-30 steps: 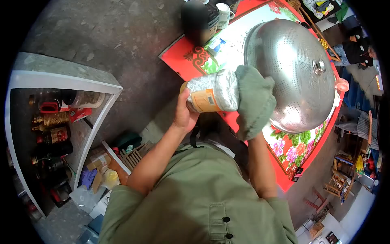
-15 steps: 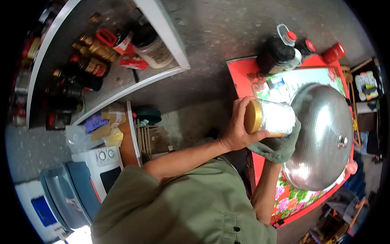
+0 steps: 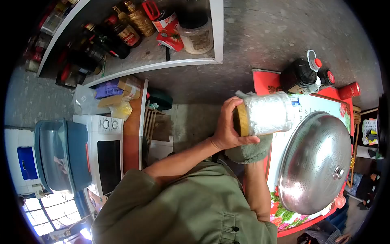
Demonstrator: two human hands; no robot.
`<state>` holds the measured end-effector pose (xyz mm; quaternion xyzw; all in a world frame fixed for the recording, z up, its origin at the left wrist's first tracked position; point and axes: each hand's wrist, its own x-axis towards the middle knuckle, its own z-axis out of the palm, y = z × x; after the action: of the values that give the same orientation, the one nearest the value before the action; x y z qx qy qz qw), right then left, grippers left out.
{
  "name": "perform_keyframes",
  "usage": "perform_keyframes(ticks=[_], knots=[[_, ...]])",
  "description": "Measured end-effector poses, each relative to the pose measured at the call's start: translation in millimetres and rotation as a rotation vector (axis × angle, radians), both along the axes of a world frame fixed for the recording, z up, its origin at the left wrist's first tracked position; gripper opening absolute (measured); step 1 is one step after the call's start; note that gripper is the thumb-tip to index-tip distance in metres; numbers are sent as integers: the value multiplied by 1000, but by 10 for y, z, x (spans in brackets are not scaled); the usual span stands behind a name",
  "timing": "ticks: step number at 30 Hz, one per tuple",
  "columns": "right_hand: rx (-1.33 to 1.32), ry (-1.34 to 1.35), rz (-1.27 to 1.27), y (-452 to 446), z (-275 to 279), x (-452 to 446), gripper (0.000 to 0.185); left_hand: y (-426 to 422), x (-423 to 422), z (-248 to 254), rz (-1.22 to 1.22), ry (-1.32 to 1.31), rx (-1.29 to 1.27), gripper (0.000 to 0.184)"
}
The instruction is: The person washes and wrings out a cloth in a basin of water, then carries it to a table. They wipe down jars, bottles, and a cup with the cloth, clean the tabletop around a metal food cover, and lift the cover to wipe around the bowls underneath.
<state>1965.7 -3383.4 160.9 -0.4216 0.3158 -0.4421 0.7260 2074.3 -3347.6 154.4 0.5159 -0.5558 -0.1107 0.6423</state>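
A clear jar (image 3: 266, 114) with a gold-yellow lid (image 3: 242, 120) lies sideways in the air in front of my body, its contents white and shiny with glare. My left hand (image 3: 228, 126) is closed around the lid end, thumb along the near side and fingers over the far side. A grey-green cloth (image 3: 250, 150) is bunched under and behind the jar, and a bit of it shows above the lid. The cloth covers my right hand, so its fingers are hidden; only the wrist and forearm come out below.
To the right, a large perforated metal lid (image 3: 317, 162) sits on a red floral table (image 3: 273, 140). Dark bottles (image 3: 298, 77) and a red can (image 3: 349, 90) stand at its far end. A shelf (image 3: 162, 67) with sauce bottles, a white microwave (image 3: 109, 126) and a blue-grey bin (image 3: 75, 154) are on the left.
The cloth has moved from the jar's base end toward the lid end, under the jar. My left hand keeps its grip. The camera view has turned, showing more of the left side.
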Motion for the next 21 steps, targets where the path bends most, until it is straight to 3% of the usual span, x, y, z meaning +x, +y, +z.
perform_keyframes(ticks=[4,7,16,19,21], knots=[[113,-102,72,155,-94,167,30,127,219,159,158,-240,80,103],[177,-144,92,189,-142,222,30,227,244,338,98,-445,168,100],[318,-195,53,208,-188,230,32,358,200,380,35,-250,122,87],[377,-215,11,218,-168,231,32,353,231,452,26,-188,81,88],[467,-249,-36,215,-122,265,32,348,251,529,43,-273,118,100]])
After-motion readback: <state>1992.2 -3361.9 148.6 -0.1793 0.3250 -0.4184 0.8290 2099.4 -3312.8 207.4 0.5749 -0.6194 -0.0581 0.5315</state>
